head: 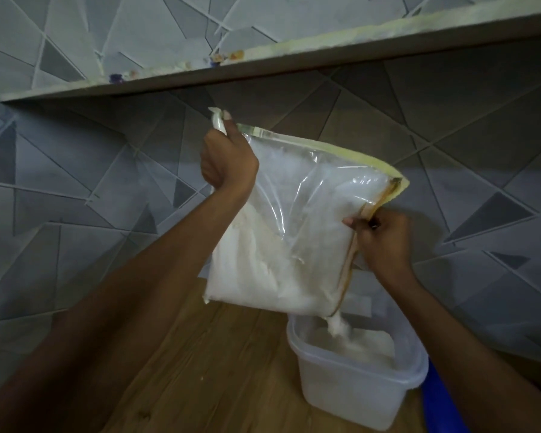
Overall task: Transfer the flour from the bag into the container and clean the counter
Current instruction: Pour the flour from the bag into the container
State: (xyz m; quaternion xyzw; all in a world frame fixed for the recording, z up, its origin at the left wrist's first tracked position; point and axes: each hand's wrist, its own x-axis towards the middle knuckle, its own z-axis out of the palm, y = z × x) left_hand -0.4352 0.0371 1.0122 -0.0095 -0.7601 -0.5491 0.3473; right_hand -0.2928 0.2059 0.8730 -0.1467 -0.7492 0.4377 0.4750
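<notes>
Bag (294, 220): we hold it tilted above the counter (219, 364), flour (341, 326) spilling from its 5 o'clock corner.
Left hand (227, 157): clenched on the 11 o'clock corner.
Right hand (384, 242): pinching the open 3 o'clock edge.
Container (356, 392): directly below, partly filled.

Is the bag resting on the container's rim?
Apart. The head view shows the bag held above the container, flour falling through the gap.

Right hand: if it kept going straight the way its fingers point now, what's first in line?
The right hand points up-left at the bag's open edge it already grips, so the flour bag itself comes first. Behind that, likely the tiled wall, though depth is unclear.
</notes>
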